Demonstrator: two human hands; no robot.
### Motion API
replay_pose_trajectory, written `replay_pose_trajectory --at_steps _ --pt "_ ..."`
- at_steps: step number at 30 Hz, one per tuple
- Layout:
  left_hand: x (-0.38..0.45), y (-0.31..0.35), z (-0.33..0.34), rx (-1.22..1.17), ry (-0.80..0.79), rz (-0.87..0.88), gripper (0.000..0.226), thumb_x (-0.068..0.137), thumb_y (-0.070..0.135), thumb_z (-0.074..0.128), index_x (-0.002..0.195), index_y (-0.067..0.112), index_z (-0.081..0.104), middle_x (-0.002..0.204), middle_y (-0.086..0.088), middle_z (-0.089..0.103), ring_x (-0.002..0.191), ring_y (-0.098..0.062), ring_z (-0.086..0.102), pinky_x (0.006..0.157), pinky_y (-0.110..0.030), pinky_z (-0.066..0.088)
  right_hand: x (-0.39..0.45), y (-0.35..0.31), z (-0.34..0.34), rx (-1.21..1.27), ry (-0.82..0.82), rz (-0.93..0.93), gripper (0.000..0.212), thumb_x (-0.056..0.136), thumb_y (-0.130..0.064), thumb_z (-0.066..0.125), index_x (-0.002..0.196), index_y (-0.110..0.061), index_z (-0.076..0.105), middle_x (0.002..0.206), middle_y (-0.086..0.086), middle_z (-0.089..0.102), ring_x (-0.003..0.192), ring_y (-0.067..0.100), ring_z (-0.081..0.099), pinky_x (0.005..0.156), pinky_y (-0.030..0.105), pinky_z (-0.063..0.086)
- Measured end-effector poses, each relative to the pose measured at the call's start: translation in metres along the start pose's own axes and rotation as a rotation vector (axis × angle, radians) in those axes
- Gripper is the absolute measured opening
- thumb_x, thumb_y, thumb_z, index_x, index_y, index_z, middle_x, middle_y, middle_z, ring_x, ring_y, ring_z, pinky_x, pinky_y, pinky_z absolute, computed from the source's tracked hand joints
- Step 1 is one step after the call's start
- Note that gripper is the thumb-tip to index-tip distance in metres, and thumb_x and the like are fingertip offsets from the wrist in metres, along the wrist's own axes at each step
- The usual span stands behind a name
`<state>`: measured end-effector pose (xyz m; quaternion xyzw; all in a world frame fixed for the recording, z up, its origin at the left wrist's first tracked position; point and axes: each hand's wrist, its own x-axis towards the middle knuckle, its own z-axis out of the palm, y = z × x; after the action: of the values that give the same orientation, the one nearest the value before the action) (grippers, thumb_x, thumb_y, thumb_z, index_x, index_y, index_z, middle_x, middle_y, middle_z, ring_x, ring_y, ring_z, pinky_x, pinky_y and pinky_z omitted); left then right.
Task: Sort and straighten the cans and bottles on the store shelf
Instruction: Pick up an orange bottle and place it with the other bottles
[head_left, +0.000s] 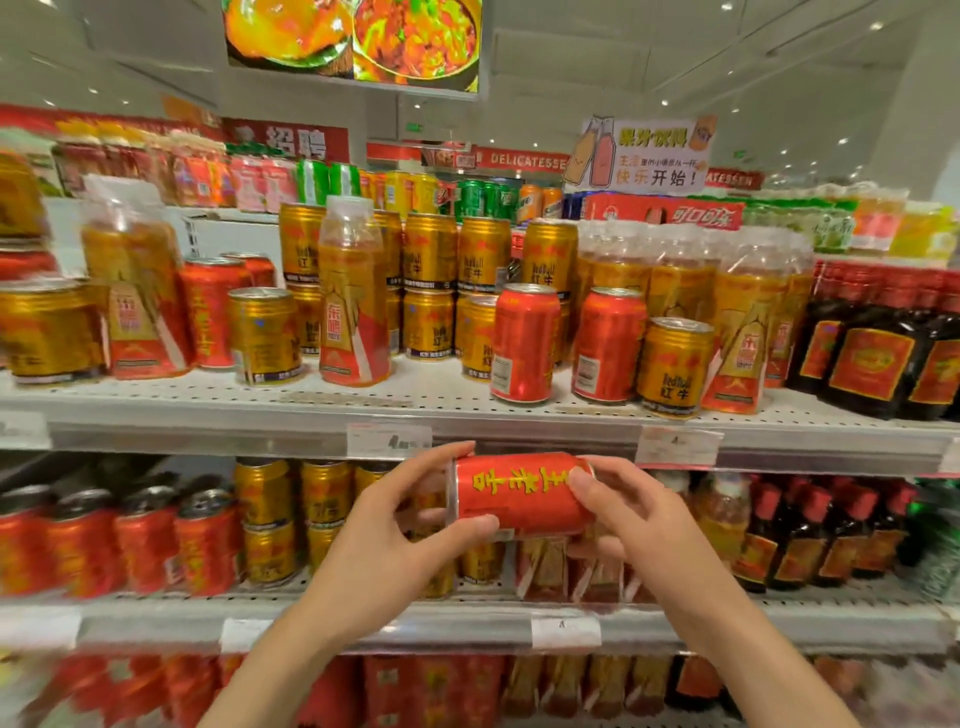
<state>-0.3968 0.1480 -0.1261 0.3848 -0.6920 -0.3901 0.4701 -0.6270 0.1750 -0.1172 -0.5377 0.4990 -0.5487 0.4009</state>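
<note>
A red can with yellow characters (522, 493) lies on its side in the air, in front of the upper shelf's edge (467, 423). My left hand (410, 525) grips its left end and my right hand (623, 519) grips its right end. On the upper shelf stand two upright red cans (524, 343) (608, 343), mixed among gold cans (265, 335) (672, 366) and clear bottles of amber drink (353, 296) (743, 338).
Dark bottles with red labels (872, 358) fill the upper shelf's right end. The lower shelf holds red cans (145, 540) at left, stacked gold cans (291, 519) in the middle and dark bottles (810, 535) at right. Price tags line the shelf edges.
</note>
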Motion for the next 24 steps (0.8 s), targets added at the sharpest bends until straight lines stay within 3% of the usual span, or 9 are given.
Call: replay_pose_trajectory --at_steps 4,8,11,16,20,24 --pt "0.01 0.009 -0.015 0.049 0.017 0.005 0.059 0.07 0.043 0.082 0.123 0.052 0.06 0.114 0.023 0.069 0.102 -0.002 0.071 0.084 -0.024 0.058 0.015 -0.008 0.007 0.002 -0.039 -0.051 0.036 0.088 -0.043 0.066 0.12 -0.026 0.066 0.097 -0.014 0.076 0.093 0.009 0.074 0.078 0.035 0.064" --pt "0.017 0.013 -0.036 0.086 0.025 0.009 0.057 0.071 0.037 0.083 0.123 0.047 0.061 0.118 0.016 0.068 0.102 0.0 0.07 0.083 -0.022 0.058 0.03 -0.012 0.023 0.031 -0.063 -0.075 0.038 0.082 -0.043 0.068 0.116 -0.024 0.068 0.097 -0.007 0.077 0.09 0.01 0.075 0.069 0.026 0.061" --pt "0.021 0.009 -0.053 0.1 0.037 0.018 0.055 0.073 0.032 0.085 0.122 0.046 0.062 0.117 0.012 0.069 0.103 -0.002 0.069 0.08 -0.02 0.057 0.038 -0.015 0.039 0.047 -0.077 -0.078 0.034 0.082 -0.038 0.068 0.112 -0.023 0.069 0.095 -0.004 0.075 0.087 0.012 0.075 0.067 0.026 0.062" --pt "0.024 -0.002 -0.092 0.126 0.015 0.044 0.057 0.072 0.041 0.084 0.123 0.046 0.059 0.118 0.018 0.067 0.109 -0.004 0.066 0.086 -0.027 0.059 0.049 -0.026 0.075 0.01 -0.065 -0.095 0.039 0.076 -0.043 0.071 0.111 -0.027 0.069 0.098 -0.001 0.075 0.085 0.01 0.075 0.063 0.025 0.061" --pt "0.026 -0.011 -0.14 0.144 -0.002 0.086 0.056 0.072 0.038 0.086 0.12 0.045 0.058 0.117 0.022 0.066 0.108 -0.004 0.066 0.087 -0.026 0.057 0.053 -0.041 0.118 -0.067 -0.057 -0.161 0.036 0.075 -0.046 0.069 0.108 -0.031 0.069 0.093 -0.014 0.075 0.075 0.007 0.073 0.057 0.027 0.06" --pt "0.03 -0.015 -0.2 0.214 0.025 0.146 0.056 0.07 0.043 0.086 0.117 0.045 0.056 0.112 0.027 0.064 0.105 0.004 0.064 0.083 -0.012 0.052 0.066 -0.06 0.174 -0.102 -0.053 -0.211 0.039 0.073 -0.048 0.069 0.109 -0.031 0.071 0.095 -0.015 0.076 0.082 0.004 0.073 0.059 0.027 0.06"
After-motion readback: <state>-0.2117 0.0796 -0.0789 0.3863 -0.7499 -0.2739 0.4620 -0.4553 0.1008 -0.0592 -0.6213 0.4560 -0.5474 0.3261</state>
